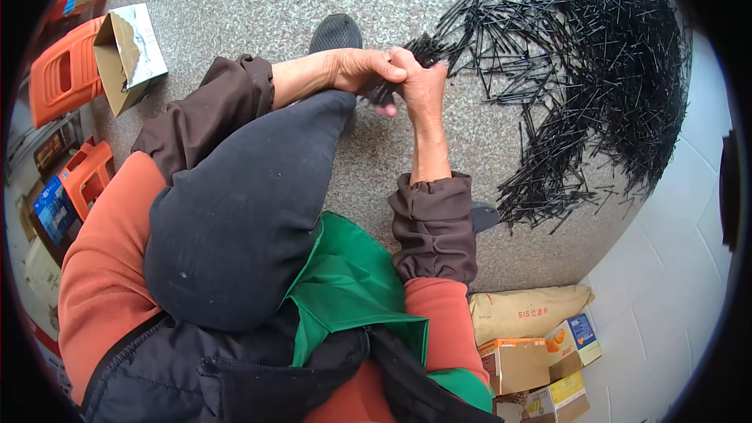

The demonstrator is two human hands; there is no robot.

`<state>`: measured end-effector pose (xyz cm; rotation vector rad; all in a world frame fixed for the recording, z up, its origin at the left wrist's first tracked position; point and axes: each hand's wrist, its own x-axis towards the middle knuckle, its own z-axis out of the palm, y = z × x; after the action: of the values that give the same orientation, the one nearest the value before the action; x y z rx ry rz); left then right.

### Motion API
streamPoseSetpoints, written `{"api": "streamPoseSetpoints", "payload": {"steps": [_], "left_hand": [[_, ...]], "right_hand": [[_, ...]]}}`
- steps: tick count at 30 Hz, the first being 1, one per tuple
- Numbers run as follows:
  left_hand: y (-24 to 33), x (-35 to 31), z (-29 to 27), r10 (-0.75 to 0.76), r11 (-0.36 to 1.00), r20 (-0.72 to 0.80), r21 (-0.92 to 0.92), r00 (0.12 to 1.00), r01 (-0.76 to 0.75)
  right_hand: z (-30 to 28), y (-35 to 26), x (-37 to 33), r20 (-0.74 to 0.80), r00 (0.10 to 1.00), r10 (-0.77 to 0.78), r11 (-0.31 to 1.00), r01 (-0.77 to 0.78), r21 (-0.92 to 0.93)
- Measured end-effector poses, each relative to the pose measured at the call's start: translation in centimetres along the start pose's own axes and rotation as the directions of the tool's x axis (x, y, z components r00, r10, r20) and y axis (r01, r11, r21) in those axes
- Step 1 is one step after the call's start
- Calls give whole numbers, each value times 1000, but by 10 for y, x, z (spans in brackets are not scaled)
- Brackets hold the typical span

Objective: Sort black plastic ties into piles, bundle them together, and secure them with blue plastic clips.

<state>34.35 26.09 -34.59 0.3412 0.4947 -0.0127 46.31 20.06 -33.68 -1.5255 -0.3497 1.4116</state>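
My left hand (362, 69) and my right hand (424, 90) meet above the speckled floor, in front of my dark-trousered knee. Between them is a bundle of thin black sticks (428, 48), whose ends stick out past my right hand's fingers. Both hands are closed around the bundle, the left thumb lying against the right hand. Part of the bundle shows dark below the left thumb, and the fingers partly hide it. To the right lies a large heap of the same black sticks (627, 55), loose and crossing each other, with its thinner edge reaching close to the hands.
Grey speckled floor (219, 0) surrounds my shoes (337, 31). At left stand an orange plastic stool (66, 70), an open carton (149, 43) and a blue box (55, 207). A brown paper sack (501, 309) and several small cartons (518, 366) lie at lower right beside pale tiles (642, 298).
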Motion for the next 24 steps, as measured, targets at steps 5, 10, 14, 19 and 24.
{"api": "streamPoseSetpoints", "payload": {"steps": [5, 10, 14, 19, 24], "left_hand": [[7, -13, 3, -282, 954, -54, 91, 958, 286], [1, -6, -1, 10, 945, -298, 315, 955, 88], [-5, -6, -1, 123, 937, -481, 345, 868, 59], [-10, -5, -15, 235, 851, -532, 517, 814, 92], [-15, -6, -18, 583, 464, -341, 885, 737, 42]], "right_hand": [[-39, -31, 16, 259, 942, 214, 850, -49, -525], [-79, -22, 52, -156, 812, -563, 250, -12, -968], [-65, 10, 57, -174, 885, -431, 143, -123, -982], [-87, 72, 25, -19, 831, -556, 223, 128, -966], [-141, 97, -38, -266, 866, -424, 494, -26, -869]]}}
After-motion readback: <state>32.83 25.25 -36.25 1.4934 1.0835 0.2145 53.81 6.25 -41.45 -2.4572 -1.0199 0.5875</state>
